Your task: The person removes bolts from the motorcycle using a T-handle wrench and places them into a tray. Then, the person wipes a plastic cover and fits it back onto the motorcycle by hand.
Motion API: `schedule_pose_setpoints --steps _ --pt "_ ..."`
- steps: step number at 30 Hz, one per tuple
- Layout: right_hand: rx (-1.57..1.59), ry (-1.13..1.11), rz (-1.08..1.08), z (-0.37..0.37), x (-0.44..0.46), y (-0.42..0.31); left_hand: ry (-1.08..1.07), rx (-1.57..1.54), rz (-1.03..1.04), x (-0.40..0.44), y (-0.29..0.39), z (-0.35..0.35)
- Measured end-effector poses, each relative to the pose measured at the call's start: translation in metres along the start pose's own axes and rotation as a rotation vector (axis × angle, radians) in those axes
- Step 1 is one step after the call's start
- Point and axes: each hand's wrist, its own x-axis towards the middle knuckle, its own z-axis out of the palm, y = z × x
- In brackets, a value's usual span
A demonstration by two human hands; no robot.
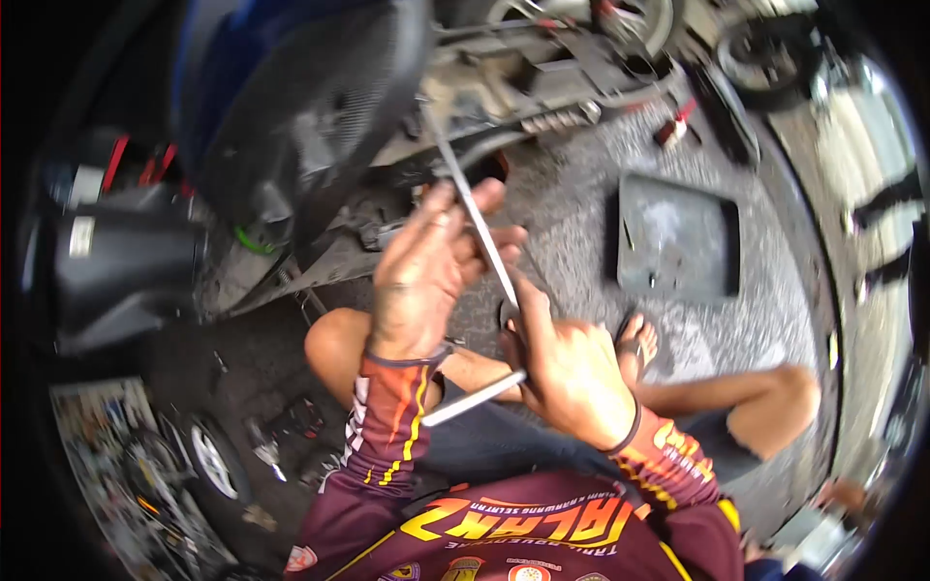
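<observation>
The metal tool [474,208] is in front of the person, and its long shaft [494,254] slants up toward the dark panel [320,126] and the exposed frame [572,92] next to it. The right hand [576,373] is closed around the lower part, where the short bar [475,398] comes out from the fist. The left hand [418,276] is not gripping; its palm is turned to the shaft, and I cannot tell if they touch. Also, I cannot tell if the far tip meets any part. I judge the tool to be stiff, not fragile, and of moderate weight. It looks smooth, so a dirty palm could slip on it. The firmest hold seems to be near the short bar, while the shaft probably suits a lighter, guiding touch
</observation>
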Motion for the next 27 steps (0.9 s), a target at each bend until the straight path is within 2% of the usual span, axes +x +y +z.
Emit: schedule_pose_setpoints --steps 3,9,16,19,22,24,27 --pt "0.009 -0.037 0.059 -0.002 0.005 0.003 0.012 0.043 0.007 0.005 0.003 0.002" --pt "-0.052 0.042 -0.026 -0.001 0.004 0.004 -0.035 0.077 -0.012 0.005 0.008 0.001" --pt "0.027 -0.006 -0.026 -0.004 0.009 0.009 -0.087 0.009 0.01 0.009 0.008 -0.004" --pt "-0.053 0.045 -0.057 -0.003 0.01 0.013 -0.085 0.005 0.019 0.01 0.008 -0.001" --pt "-0.069 -0.007 -0.051 -0.008 0.014 0.012 -0.102 -0.046 0.026 0.013 0.01 0.002" --pt "-0.168 0.013 -0.122 -0.013 0.019 0.013 -0.049 -0.027 0.023 0.015 0.013 0.003" --pt "-0.195 -0.047 -0.138 -0.028 0.015 0.011 -0.109 -0.056 0.026 0.013 0.012 0.004"
